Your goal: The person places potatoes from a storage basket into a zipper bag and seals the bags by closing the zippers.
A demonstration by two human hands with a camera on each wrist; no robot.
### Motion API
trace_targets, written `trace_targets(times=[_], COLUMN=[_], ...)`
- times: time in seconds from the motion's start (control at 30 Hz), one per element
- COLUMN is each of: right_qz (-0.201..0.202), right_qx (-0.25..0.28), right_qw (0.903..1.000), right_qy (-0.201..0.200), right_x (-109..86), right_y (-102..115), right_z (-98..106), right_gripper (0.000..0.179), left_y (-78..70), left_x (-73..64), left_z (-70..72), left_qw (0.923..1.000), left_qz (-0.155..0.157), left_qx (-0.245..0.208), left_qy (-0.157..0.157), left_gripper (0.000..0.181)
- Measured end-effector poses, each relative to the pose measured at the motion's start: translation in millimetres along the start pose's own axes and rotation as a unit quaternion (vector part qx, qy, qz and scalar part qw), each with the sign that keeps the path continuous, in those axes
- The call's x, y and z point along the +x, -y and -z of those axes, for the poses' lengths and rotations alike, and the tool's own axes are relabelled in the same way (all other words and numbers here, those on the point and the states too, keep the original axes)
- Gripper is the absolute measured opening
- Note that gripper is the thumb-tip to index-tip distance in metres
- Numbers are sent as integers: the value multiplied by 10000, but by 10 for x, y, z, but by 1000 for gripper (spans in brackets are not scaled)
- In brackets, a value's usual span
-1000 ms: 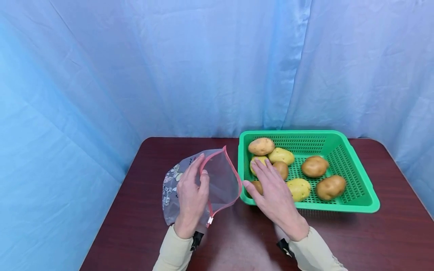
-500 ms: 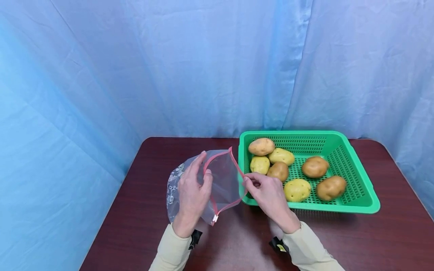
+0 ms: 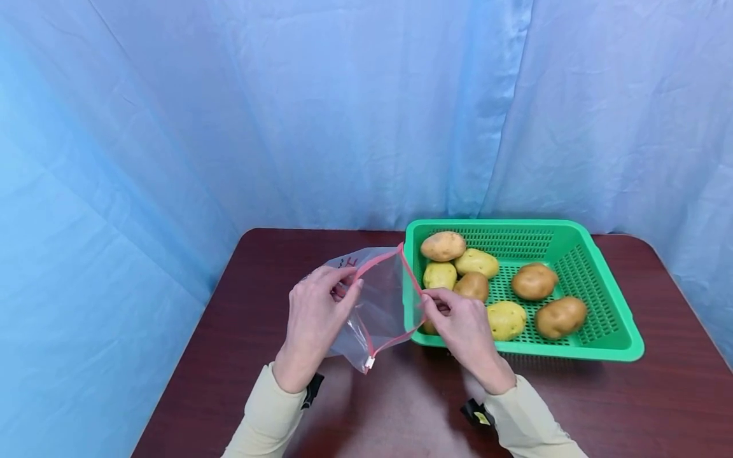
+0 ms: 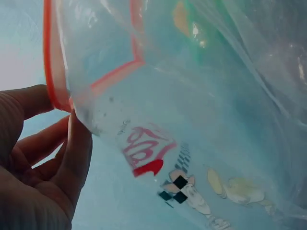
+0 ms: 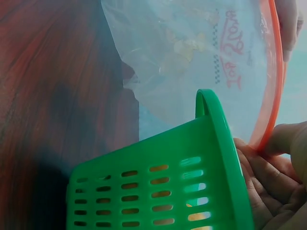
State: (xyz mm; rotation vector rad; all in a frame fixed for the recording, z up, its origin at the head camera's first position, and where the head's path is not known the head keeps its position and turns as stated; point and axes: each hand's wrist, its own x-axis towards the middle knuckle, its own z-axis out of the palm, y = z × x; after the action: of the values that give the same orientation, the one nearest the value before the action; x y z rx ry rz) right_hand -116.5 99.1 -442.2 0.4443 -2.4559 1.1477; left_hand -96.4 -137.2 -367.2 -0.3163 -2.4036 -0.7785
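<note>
A clear zip bag (image 3: pixel 382 304) with a pink-red zip edge stands with its mouth wide, facing up. My left hand (image 3: pixel 314 313) pinches the left side of that edge between thumb and fingers; the left wrist view shows the thumb and fingertips meeting at the rim, above printed cartoon figures. On the opposite side, my right hand (image 3: pixel 465 329) pinches the zip edge, right by the basket's left rim. A white slider (image 3: pixel 369 362) sits at the near corner of the mouth. Through the clear film no contents show.
A green plastic basket (image 3: pixel 608 331) with slotted walls stands right of the bag. Several potatoes lie in it, including a brown potato (image 3: pixel 561 317) and a yellow potato (image 3: pixel 506 320). Beneath is a dark red-brown table (image 3: pixel 229 381), with a blue curtain (image 3: pixel 343 114) behind.
My right hand has left its place over the basket's potatoes and taken hold of the bag's right edge. My left fingers now pinch the left edge; the bag has shifted right and been raised.
</note>
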Motion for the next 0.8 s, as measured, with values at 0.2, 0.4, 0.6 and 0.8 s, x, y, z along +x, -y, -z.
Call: trace_targets(times=[0.2, 0.4, 0.6, 0.8], right_qz=[82, 94, 12, -261], right_qx=[-42, -144, -148, -282], right_qw=[10000, 9999, 9995, 9956], right_qy=[-19, -7, 288, 850], right_x=[4, 9, 10, 28], right_y=[-22, -39, -18, 51], right_z=[12, 25, 51, 213], right_gripper=[6, 7, 10, 31], left_y=[71, 140, 179, 172], left_x=[8, -67, -180, -247], left_z=[-7, -90, -241, -294], left_qw=[9965, 9500, 8907, 8675], left_qz=[591, 2119, 2939, 3116], left_qx=[-447, -2087, -3339, -3823], left_qy=[374, 954, 936, 653], left_gripper=[10, 11, 15, 21])
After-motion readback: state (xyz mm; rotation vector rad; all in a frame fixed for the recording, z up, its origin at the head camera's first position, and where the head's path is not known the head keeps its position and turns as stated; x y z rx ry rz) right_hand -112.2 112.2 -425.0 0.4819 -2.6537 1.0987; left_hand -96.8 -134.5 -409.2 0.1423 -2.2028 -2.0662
